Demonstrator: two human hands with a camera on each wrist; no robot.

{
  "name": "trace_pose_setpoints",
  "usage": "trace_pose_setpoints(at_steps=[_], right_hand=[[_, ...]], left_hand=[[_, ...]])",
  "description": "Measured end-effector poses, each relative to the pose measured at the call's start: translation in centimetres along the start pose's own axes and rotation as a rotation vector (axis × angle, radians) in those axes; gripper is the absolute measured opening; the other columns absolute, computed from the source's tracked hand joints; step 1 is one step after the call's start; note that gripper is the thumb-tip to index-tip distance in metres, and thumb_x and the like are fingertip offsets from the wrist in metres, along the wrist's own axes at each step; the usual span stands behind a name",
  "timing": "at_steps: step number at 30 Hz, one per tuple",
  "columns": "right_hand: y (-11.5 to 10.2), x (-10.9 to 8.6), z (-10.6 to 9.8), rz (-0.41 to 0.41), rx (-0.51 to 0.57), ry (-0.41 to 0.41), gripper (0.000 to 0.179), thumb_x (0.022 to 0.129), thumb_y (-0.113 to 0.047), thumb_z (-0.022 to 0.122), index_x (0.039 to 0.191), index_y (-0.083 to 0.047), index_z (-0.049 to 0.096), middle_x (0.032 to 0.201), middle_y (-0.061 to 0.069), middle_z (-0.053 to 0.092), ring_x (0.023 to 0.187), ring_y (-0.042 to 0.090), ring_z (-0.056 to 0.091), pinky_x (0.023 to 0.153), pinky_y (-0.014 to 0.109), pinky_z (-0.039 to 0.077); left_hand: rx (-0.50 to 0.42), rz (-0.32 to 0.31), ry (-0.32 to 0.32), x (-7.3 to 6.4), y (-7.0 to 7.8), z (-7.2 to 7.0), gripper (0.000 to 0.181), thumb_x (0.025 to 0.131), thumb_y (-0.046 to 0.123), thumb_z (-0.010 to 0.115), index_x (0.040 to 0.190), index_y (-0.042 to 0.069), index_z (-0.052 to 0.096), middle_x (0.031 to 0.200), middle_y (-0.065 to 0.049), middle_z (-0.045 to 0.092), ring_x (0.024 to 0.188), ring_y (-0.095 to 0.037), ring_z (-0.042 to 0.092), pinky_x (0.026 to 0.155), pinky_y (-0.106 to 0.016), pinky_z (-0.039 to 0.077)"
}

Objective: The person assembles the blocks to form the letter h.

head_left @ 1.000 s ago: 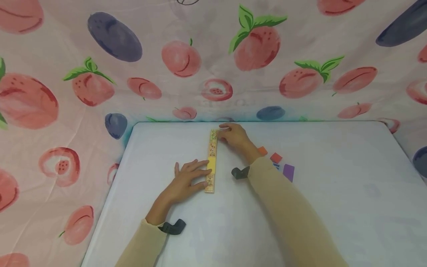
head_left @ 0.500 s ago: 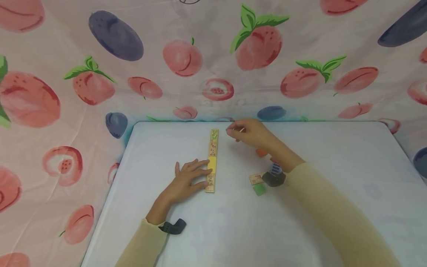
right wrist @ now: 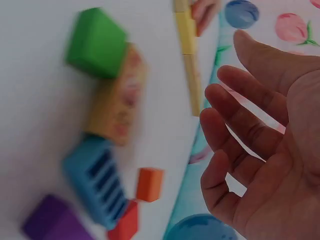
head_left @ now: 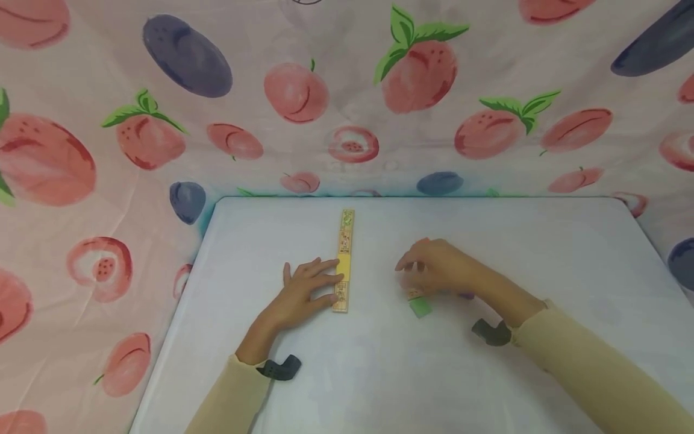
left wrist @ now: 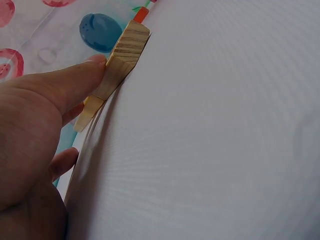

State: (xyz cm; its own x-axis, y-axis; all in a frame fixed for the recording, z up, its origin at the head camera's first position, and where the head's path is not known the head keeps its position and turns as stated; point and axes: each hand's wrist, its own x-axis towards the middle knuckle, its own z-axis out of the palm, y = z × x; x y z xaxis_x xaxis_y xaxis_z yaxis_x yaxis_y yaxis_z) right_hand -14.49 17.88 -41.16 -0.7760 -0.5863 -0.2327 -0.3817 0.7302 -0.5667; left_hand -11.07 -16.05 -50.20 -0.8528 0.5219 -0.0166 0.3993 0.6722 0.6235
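A straight row of wooden blocks runs away from me in the head view, with a yellow block (head_left: 344, 265) between printed ones. The left hand (head_left: 303, 294) lies along its left side, fingers spread and fingertips touching the yellow block and the nearest printed block (head_left: 341, 296). In the left wrist view the thumb rests against the wooden block (left wrist: 131, 44). The right hand (head_left: 439, 265) hovers over a loose group of blocks, its fingers loosely bent and the palm holding nothing. Beneath it show a green block (right wrist: 97, 42), a printed wooden block (right wrist: 120, 97) and a blue slotted block (right wrist: 97, 177).
A purple block (right wrist: 55, 220), a red block (right wrist: 125, 222) and an orange block (right wrist: 149, 184) lie in the same group, mostly hidden in the head view. The white table (head_left: 271, 232) ends at a fruit-patterned cloth (head_left: 347, 90) behind and at the left.
The right hand has left the far end of the row and moved right and nearer, over the loose blocks. The left hand and the row have stayed put.
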Motion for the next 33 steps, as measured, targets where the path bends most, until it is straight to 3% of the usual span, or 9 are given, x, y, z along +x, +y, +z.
trace_pose_setpoints(at_steps=[11,20,33], right_hand=[[2.3,-2.2,2.3,-0.026,-0.072,0.039,0.028,0.087,-0.024,0.082,0.112,-0.013,0.078,0.091,-0.008,0.068,0.079,0.011,0.058,0.074,0.026,0.050],[2.9,-2.3,3.2,0.016,-0.160,0.064,0.024,0.092,-0.024,0.077,0.113,-0.013,0.078,0.096,-0.007,0.069,0.089,0.010,0.061,0.085,0.035,0.056],[3.7,-2.2,3.4,0.006,-0.215,0.083,0.018,0.093,-0.018,0.075,0.110,-0.014,0.079,0.096,-0.006,0.065,0.091,0.012,0.058,0.086,0.036,0.054]], left_hand=[[0.009,0.000,0.000,0.0,-0.1,-0.1,0.046,0.098,0.043,0.067,0.142,0.034,0.061,0.162,0.013,0.040,0.157,-0.028,0.025,0.117,-0.073,-0.011],[0.002,-0.008,-0.009,-0.1,0.1,-0.1,0.045,0.098,0.042,0.068,0.142,0.032,0.062,0.162,0.012,0.041,0.157,-0.029,0.025,0.116,-0.073,-0.011],[-0.007,0.003,-0.004,0.0,0.2,-0.2,0.045,0.098,0.041,0.068,0.141,0.030,0.063,0.162,0.010,0.041,0.156,-0.030,0.025,0.116,-0.074,-0.011]])
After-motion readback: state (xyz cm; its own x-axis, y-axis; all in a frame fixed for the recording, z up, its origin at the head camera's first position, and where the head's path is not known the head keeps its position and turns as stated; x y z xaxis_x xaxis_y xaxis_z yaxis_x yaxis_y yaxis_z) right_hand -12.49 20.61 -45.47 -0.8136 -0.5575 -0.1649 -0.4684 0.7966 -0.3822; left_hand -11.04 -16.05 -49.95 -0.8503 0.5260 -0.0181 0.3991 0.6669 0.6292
